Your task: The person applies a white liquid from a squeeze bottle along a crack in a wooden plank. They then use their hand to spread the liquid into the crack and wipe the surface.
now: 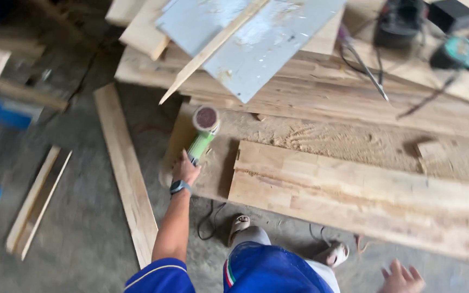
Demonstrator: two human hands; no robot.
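We hold the green angle grinder (pixel 202 138) in our left hand (pixel 184 169), fingers wrapped shut around its rear handle. The tool hovers over the left end of the wide board (pixel 321 142), just left of the lighter plank (pixel 365 198) lying on it. Its long axis runs away from us, tilted slightly right, with the reddish sanding disc (pixel 206 117) at the far end turned up toward the camera. We judge this a repositioning step; sanding calls for turning the disc down onto the wood. Our right hand (pixel 401 279) hangs spread and empty.
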